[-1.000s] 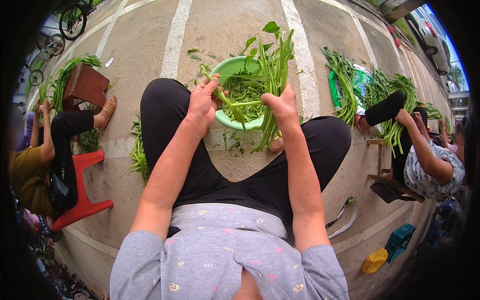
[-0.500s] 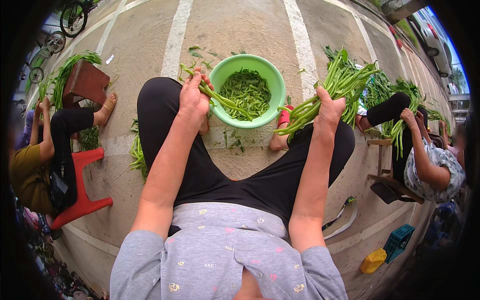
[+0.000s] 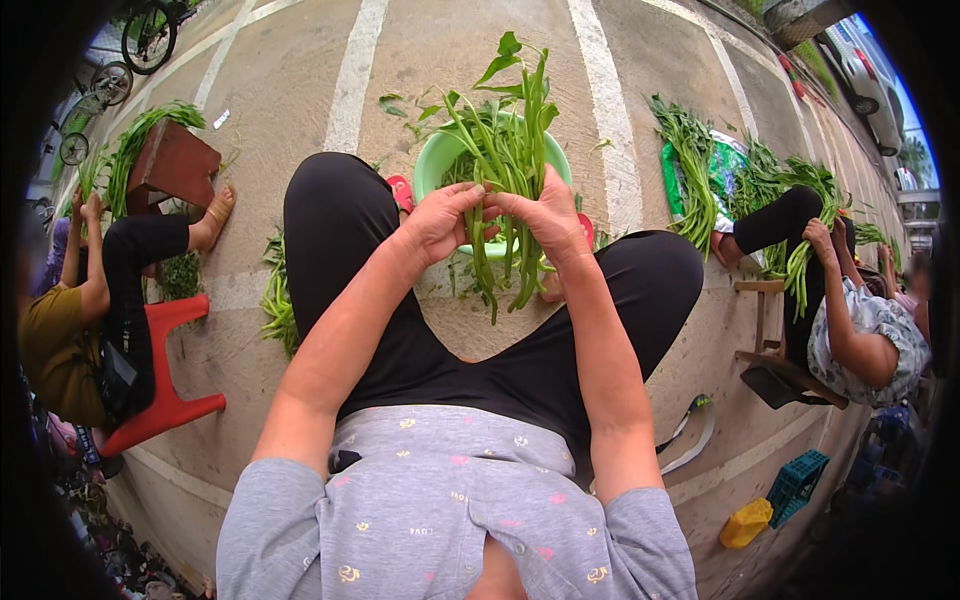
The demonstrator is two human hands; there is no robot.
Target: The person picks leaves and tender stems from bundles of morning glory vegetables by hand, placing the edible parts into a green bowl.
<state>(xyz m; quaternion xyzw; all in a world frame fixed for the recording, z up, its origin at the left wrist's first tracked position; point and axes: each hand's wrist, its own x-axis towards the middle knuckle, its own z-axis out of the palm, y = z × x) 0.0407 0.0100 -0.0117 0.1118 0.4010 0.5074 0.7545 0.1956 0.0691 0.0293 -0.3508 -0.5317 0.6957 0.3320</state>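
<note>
Over the near rim of a light green basin [image 3: 428, 172], my two hands meet at a bunch of water spinach [image 3: 524, 165]. My right hand [image 3: 548, 222] is closed around the bunch, leafy tops pointing away and cut stem ends hanging toward me. Close against it, my left hand [image 3: 445, 225] pinches a stem [image 3: 478, 245] at the bunch's left side; its fingertips are partly covered by the stems. Torn green pieces lie inside the basin, mostly hidden behind the bunch.
More water spinach [image 3: 697, 185] lies at right on a green and white sack [image 3: 729, 158]. Loose greens [image 3: 280, 300] sit beside my left knee. People work on both sides, one by a red stool [image 3: 165, 370], one by a wooden stool [image 3: 765, 340]. A strap [image 3: 690, 440] lies at right.
My right hand has brought the bunch from the right to in front of the basin. My left hand has moved right to meet it; the separate stems it held left of the basin no longer show there.
</note>
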